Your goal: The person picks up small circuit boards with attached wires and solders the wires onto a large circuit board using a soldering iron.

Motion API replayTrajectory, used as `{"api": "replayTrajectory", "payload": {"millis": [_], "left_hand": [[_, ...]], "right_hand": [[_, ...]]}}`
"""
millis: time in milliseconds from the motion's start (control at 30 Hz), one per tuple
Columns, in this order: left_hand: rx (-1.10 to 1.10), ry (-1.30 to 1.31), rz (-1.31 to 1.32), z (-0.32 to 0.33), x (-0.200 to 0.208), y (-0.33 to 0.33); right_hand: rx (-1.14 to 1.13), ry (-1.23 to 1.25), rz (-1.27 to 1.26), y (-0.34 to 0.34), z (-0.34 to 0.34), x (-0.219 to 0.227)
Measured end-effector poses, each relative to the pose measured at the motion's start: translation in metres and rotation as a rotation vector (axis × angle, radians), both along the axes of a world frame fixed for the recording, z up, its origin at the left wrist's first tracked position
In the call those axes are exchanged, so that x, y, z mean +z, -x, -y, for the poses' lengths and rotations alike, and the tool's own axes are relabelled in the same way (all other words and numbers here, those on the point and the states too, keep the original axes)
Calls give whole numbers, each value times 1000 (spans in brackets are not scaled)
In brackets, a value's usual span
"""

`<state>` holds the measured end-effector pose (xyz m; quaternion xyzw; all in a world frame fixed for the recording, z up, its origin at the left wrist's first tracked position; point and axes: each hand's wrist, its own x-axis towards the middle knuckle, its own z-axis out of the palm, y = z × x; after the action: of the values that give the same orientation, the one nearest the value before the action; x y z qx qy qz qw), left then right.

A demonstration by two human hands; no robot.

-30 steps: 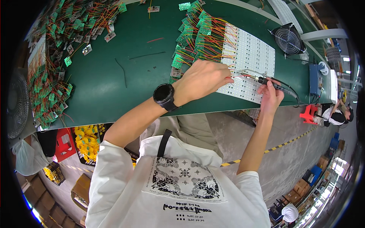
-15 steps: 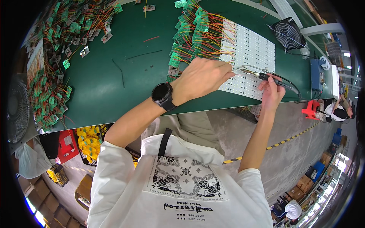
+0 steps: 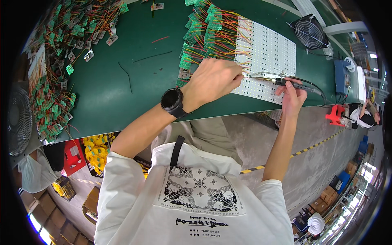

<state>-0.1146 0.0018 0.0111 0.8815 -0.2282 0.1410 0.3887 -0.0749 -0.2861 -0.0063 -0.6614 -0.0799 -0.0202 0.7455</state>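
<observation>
My right hand (image 3: 291,96) grips a soldering iron (image 3: 281,81) by its black handle; a thin metal tube and dark cable run along it. The iron's tip points left, close to the fingertips of my left hand (image 3: 214,79). Those fingers are pinched together, with a thin wire seeming to come from them; most of it is hidden by the hand. Under the iron lies a white perforated panel (image 3: 267,51) with rows of small pads. Red and yellow wires (image 3: 228,38) fan from its left edge to small green circuit boards (image 3: 192,36), partly behind my left hand.
More wired boards (image 3: 53,98) are heaped at the table's left. Wire scraps (image 3: 125,77) lie on the green tabletop (image 3: 106,102). A black fan (image 3: 309,33) and blue box (image 3: 341,77) stand at right, another fan (image 3: 20,118) far left. Yellow parts (image 3: 96,153) fill a crate below.
Both hands have shifted slightly left; the iron's tip has moved with them along the panel. The view has shifted a little, and the panel looks slightly turned.
</observation>
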Motion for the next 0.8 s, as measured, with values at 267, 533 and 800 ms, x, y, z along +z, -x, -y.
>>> {"api": "replayTrajectory", "payload": {"millis": [267,533,800], "left_hand": [[38,17,27,1,-4,-1],[37,25,23,3,-2,1],[36,19,28,3,-1,1]], "right_hand": [[1,-15,26,0,-4,2],[18,15,17,0,1,1],[17,29,18,1,-1,1]]}}
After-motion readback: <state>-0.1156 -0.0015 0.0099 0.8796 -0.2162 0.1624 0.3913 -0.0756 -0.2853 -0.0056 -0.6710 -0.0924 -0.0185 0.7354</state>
